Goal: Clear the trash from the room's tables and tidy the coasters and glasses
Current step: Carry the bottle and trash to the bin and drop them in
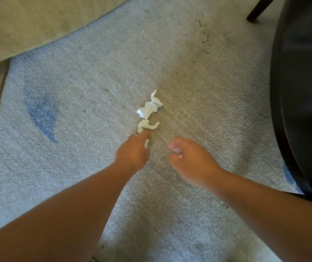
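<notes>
Two crumpled white tissues lie on the carpet: a larger tissue [150,107] and, just in front of it, a smaller twisted tissue [146,126]. My left hand [132,151] reaches down to the smaller one, with its fingertips on the tissue's near end. A bit of white paper shows between its curled fingers. My right hand [191,159] hovers to the right of the left hand, a short way from the tissues. Its fingers are curled in and I see nothing in it.
Grey carpet [94,72] with a blue patch [41,112] covers the floor. A beige upholstered seat [19,25] fills the top left. A dark round table edge [302,91] curves down the right side, with a dark furniture leg [259,10] behind it.
</notes>
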